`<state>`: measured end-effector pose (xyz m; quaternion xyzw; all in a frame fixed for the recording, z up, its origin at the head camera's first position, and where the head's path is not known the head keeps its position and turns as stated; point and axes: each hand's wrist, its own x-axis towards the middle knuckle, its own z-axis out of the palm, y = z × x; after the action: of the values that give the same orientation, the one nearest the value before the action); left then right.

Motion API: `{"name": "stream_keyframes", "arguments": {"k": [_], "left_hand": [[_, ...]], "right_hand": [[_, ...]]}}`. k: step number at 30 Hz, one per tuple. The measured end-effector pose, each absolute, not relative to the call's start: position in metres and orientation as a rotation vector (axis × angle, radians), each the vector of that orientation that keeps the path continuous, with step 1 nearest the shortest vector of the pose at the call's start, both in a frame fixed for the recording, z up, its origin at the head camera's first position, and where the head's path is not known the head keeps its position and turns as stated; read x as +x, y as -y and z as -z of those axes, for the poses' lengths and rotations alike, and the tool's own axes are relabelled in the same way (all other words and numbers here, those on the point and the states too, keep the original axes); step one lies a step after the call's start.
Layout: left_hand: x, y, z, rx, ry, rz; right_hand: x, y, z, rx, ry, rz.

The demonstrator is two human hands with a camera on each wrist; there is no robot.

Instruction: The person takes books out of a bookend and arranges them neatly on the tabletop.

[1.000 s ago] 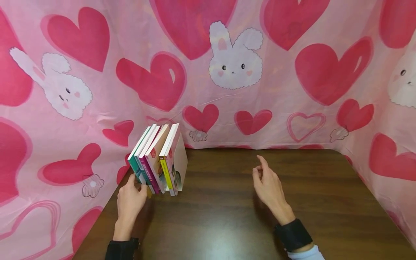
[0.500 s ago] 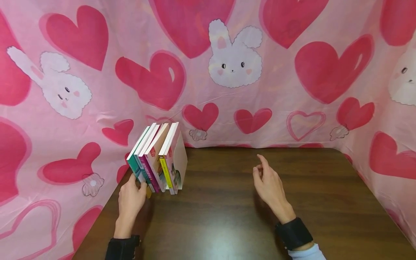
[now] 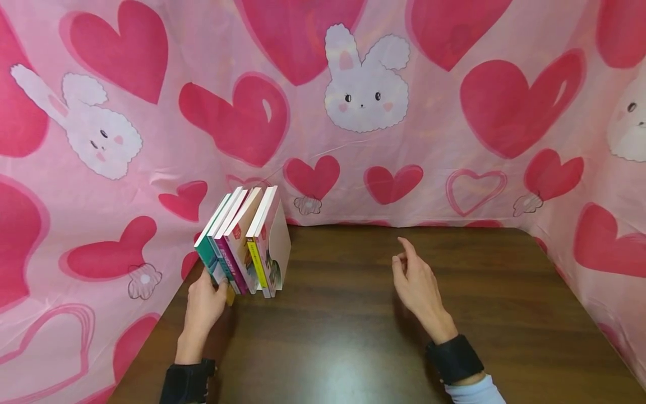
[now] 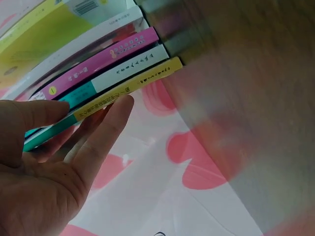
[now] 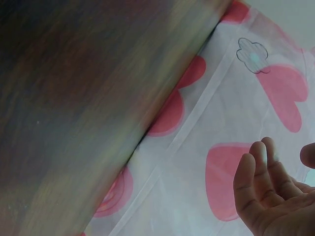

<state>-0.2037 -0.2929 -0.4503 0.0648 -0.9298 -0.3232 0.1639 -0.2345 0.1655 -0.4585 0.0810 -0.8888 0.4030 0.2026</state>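
Note:
At the table's left, several books stand in a leaning row. My left hand (image 3: 203,303) grips the outermost one, a thin green book (image 3: 203,251) whose spine turns yellow lower down. In the left wrist view its thumb (image 4: 47,112) lies across the spines and its fingers (image 4: 101,147) are against the outer cover. Beside it stand a teal-and-white book (image 4: 125,72), a purple-spined book (image 3: 232,266) and a yellow-spined book (image 3: 256,262). My right hand (image 3: 418,286) is held over the table, holding nothing, its fingers loosely bent.
A white upright panel (image 3: 282,247) with a curved cut-out stands at the row's right end. The dark wooden table (image 3: 333,314) meets a pink heart-and-rabbit cloth (image 3: 363,151) at its back and sides.
The green book's top has shifted slightly left, away from the row, with my left hand. My right hand stays in nearly the same pose. The head view has dipped slightly.

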Motion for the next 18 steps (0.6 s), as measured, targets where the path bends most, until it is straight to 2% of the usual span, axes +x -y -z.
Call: {"name": "stream_keyframes", "arguments": {"k": [10,18], "left_hand": [[-0.1967,0.2959,0.4509,0.219,2.645,0.914],[-0.206,0.2988,0.4496,0.208,2.685,0.93]], "right_hand": [[-0.2349,-0.164,0.4601,0.226,2.491,-1.131],[-0.2354,-0.1644,0.4606,0.223,2.502,-1.119]]}}
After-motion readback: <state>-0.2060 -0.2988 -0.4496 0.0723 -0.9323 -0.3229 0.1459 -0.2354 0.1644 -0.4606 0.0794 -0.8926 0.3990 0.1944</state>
